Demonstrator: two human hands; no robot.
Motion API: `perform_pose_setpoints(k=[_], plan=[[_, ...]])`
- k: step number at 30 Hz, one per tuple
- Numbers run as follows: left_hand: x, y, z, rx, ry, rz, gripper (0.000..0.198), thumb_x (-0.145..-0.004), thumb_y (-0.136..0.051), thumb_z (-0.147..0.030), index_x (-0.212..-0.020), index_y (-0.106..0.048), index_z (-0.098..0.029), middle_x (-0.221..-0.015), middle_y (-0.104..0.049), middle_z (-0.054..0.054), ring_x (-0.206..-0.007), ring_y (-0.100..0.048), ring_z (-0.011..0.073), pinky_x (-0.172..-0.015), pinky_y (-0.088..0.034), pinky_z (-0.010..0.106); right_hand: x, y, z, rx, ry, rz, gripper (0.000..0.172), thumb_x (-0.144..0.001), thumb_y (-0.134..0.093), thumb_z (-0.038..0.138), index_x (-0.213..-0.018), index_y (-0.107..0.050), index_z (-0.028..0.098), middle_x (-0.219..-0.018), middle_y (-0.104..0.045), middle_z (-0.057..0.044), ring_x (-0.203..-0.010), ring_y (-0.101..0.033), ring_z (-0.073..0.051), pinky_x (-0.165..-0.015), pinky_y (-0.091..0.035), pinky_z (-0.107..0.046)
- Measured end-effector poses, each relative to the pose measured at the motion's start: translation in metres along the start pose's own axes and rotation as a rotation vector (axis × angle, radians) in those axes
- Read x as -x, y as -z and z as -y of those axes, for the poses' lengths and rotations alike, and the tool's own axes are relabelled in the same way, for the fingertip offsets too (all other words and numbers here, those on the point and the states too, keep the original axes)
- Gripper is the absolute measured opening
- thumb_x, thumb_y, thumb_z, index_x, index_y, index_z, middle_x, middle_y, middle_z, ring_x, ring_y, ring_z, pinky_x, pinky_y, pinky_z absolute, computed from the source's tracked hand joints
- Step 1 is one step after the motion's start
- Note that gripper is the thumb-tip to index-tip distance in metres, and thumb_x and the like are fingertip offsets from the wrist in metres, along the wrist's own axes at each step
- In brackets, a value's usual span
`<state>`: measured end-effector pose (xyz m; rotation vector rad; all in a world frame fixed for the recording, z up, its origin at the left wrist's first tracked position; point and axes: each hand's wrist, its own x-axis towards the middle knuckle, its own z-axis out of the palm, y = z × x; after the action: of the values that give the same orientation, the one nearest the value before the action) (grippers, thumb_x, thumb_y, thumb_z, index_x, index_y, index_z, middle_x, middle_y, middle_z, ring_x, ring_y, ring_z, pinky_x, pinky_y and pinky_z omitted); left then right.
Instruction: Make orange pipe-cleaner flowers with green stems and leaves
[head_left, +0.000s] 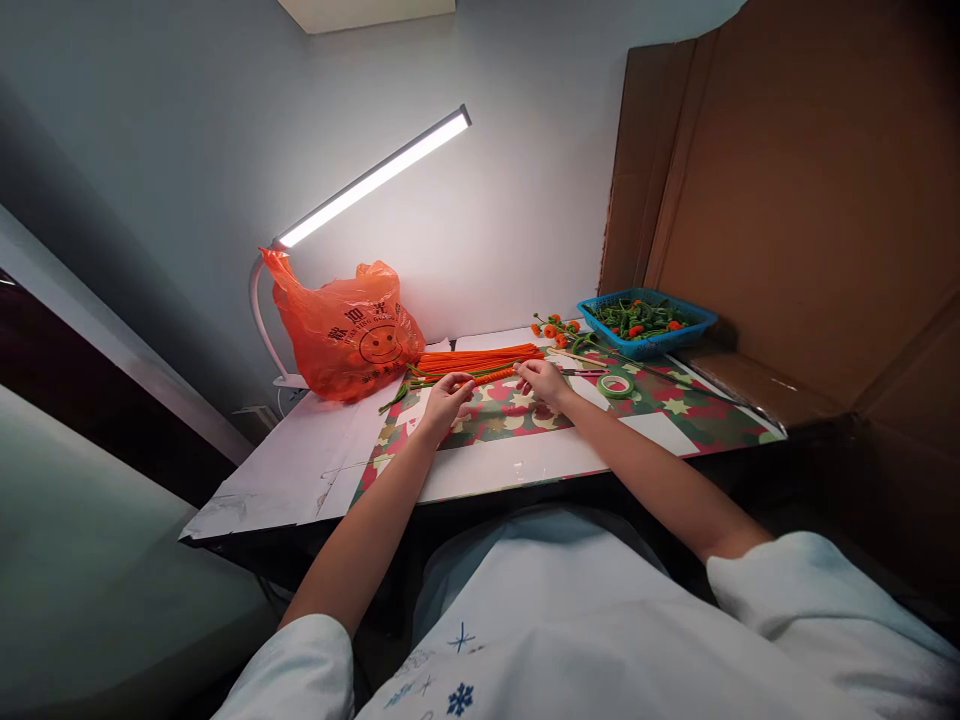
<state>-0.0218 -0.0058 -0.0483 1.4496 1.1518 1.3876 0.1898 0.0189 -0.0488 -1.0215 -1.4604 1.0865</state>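
A short orange coiled or twisted pipe cleaner (495,377) spans the gap between my hands, just above the table. My left hand (448,398) is closed in a pinch on its left end. At the right end, the fingertips of my right hand (541,382) are pinched too. Behind them lies a bundle of long orange pipe cleaners (480,358), with some green stems (396,397) by its left end. To the right of my right hand is a roll of green tape (615,386). A thin dark tool (583,372), its kind unclear, lies beside the tape.
An orange plastic bag (352,335) hangs at the lit lamp (375,180) on the left. Orange flowers (556,330) lie at the back, beside a blue basket (649,346) of green and orange pieces. Cardboard (787,200) stands on the right. A camouflage-patterned mat (675,407) covers part of the table.
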Motion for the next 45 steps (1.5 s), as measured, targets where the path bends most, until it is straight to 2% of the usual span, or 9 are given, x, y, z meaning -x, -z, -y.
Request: perform_pose_setpoints(k=[6,10,15,25,29,31,35,38,45], plan=[[0.003,-0.001,-0.002,-0.02,-0.016,0.008,0.039,-0.058,-0.079,-0.046,-0.081,-0.064,-0.017,-0.072,-0.06,-0.001,-0.063,-0.055,0.0097,-0.061,-0.045,0.022,0.003,0.003,0.005,0.012,0.088,0.099,0.026,-0.071,-0.071,0.039,-0.063,-0.059,0.017,-0.054,-0.059,0.001,-0.05,-0.052,-0.009,-0.05,-0.043,-0.021],[0.002,0.0,0.002,0.041,0.048,0.049,0.04,-0.059,-0.078,-0.046,-0.083,-0.064,-0.017,-0.068,-0.057,-0.002,-0.06,-0.053,0.0086,-0.056,-0.044,0.02,0.01,0.003,0.007,0.184,0.179,0.174,0.018,-0.069,-0.072,0.034,-0.071,-0.065,0.018,-0.062,-0.065,-0.001,-0.058,-0.058,-0.013,-0.055,-0.043,-0.023],[0.001,0.0,0.004,0.11,0.14,0.073,0.038,-0.059,-0.078,-0.043,-0.083,-0.063,-0.017,-0.062,-0.051,-0.004,-0.053,-0.048,0.0065,-0.047,-0.038,0.017,0.015,0.003,0.005,0.462,0.373,0.195,0.006,-0.075,-0.065,0.025,-0.074,-0.065,0.019,-0.07,-0.066,-0.001,-0.062,-0.057,-0.013,-0.057,-0.039,-0.023],[0.006,-0.007,-0.005,0.166,0.171,0.149,0.025,-0.058,-0.074,-0.025,-0.079,-0.064,-0.015,-0.072,-0.059,-0.002,-0.057,-0.051,0.0062,-0.056,-0.043,0.019,0.017,0.003,0.005,0.818,0.445,0.163,0.006,-0.075,-0.062,0.012,-0.075,-0.061,0.018,-0.07,-0.066,-0.001,-0.063,-0.055,-0.014,-0.057,-0.033,-0.023],[0.005,-0.005,-0.008,0.23,0.143,0.118,0.024,-0.058,-0.069,-0.016,-0.081,-0.063,-0.015,-0.082,-0.063,0.0,-0.06,-0.055,0.0066,-0.062,-0.046,0.022,0.017,0.001,0.007,0.65,0.37,0.117,0.003,-0.08,-0.061,0.019,-0.076,-0.06,0.018,-0.072,-0.066,-0.002,-0.064,-0.056,-0.013,-0.057,-0.035,-0.023],[0.004,-0.003,-0.009,0.319,0.12,0.089,0.029,-0.059,-0.068,-0.014,-0.087,-0.063,-0.016,-0.085,-0.065,0.0,-0.062,-0.058,0.0075,-0.066,-0.049,0.024,0.015,-0.002,0.007,0.485,0.313,0.11,0.01,-0.081,-0.061,0.026,-0.076,-0.059,0.018,-0.07,-0.065,-0.001,-0.061,-0.055,-0.013,-0.055,-0.036,-0.023],[0.0,0.002,-0.011,0.461,0.123,0.054,0.037,-0.064,-0.072,-0.015,-0.1,-0.06,-0.017,-0.088,-0.068,0.002,-0.067,-0.063,0.0083,-0.076,-0.052,0.026,0.012,-0.01,0.004,0.184,0.178,0.208,0.026,-0.082,-0.059,0.04,-0.07,-0.054,0.018,-0.058,-0.056,0.002,-0.051,-0.049,-0.01,-0.05,-0.037,-0.022],[-0.001,0.002,-0.009,0.495,0.151,0.086,0.035,-0.067,-0.076,-0.016,-0.098,-0.061,-0.016,-0.092,-0.07,0.004,-0.074,-0.066,0.0102,-0.082,-0.053,0.026,0.011,-0.013,0.003,0.016,0.089,0.26,0.031,-0.08,-0.062,0.044,-0.067,-0.053,0.018,-0.054,-0.052,0.004,-0.047,-0.046,-0.008,-0.046,-0.037,-0.021],[-0.002,0.0,-0.004,0.453,0.154,0.108,0.03,-0.065,-0.082,-0.023,-0.089,-0.067,-0.012,-0.094,-0.071,0.007,-0.071,-0.067,0.0105,-0.078,-0.054,0.026,0.016,-0.012,0.006,-0.105,-0.026,0.382,0.029,-0.07,-0.075,0.04,-0.074,-0.06,0.016,-0.056,-0.059,0.002,-0.049,-0.053,-0.008,-0.044,-0.041,-0.019]])
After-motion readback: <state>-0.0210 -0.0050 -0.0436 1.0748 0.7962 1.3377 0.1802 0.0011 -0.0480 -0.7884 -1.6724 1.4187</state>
